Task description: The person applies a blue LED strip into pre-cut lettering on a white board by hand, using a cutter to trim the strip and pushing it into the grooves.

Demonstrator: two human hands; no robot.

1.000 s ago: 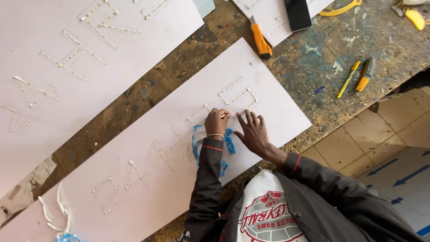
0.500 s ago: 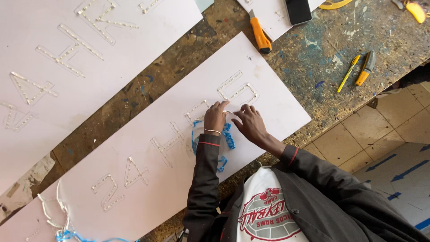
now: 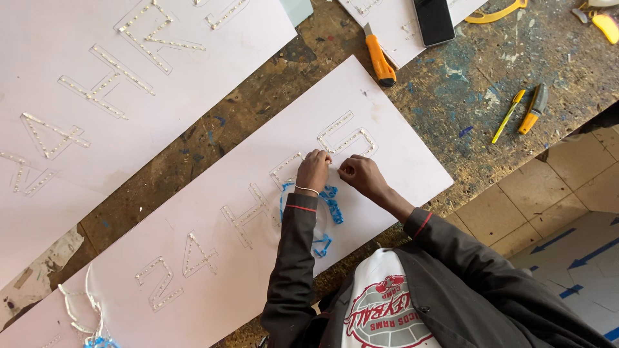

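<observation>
The fingertips of both hands are folded down against the white board (image 3: 387,96), so whatever small piece they pinch is hidden, and it cannot be told whether either hand is really closed on something. The left hand (image 3: 313,171) is curled into a loose fist, knuckles up, with a thin bracelet (image 3: 307,189) at the wrist. The right hand (image 3: 360,175) lies just beside it, fingers bent and pointing toward the left hand. The sleeves cover part of the blue strand (image 3: 333,205), so its full run is not visible.

The board lies slantwise across the worn wooden bench (image 3: 193,161), and both hands rest on its right half, just near of a row of studded outline letters (image 3: 345,138). The letters are made of small pale dots set in lines. The blue strand curls on the board just near the hands, between the two forearms.

A second white board (image 3: 245,51) lies farther left. An orange knife (image 3: 378,59) and a black phone (image 3: 433,20) sit at the far side, well apart from the hands.
</observation>
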